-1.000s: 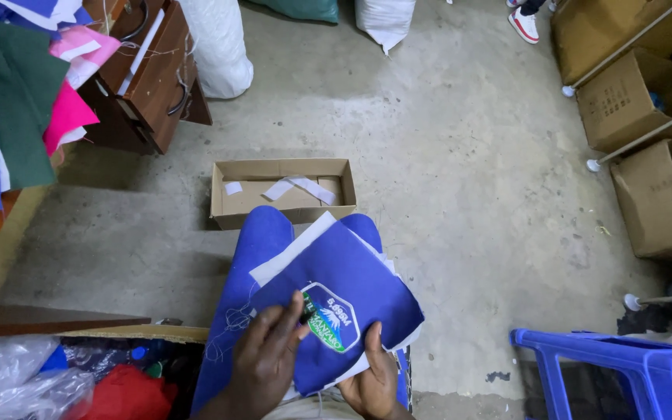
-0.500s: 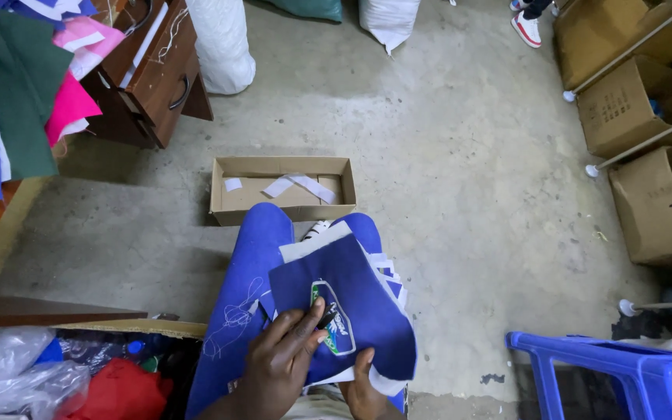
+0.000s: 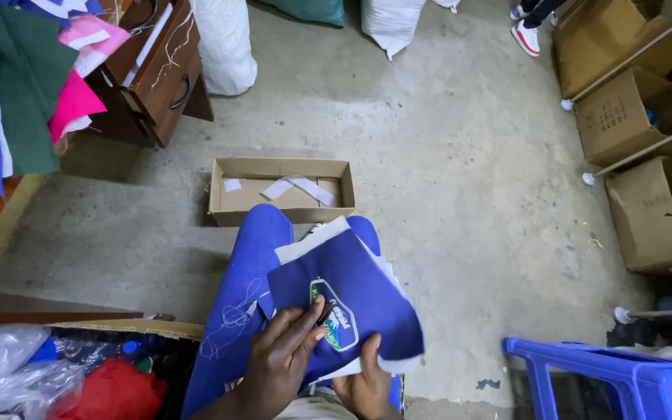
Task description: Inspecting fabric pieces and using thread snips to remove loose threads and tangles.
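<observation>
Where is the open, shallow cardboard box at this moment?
In the head view, the open, shallow cardboard box lies on the grey concrete floor at the centre, just beyond the person's blue-trousered knees, right of the dark wooden drawer cabinet.

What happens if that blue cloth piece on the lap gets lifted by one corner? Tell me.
The blue cloth piece would probably droop, since its edges already bend over the knees. It looks thin and light. The left hand and right hand pin it flat, so it likely slides on the stack below.
</observation>
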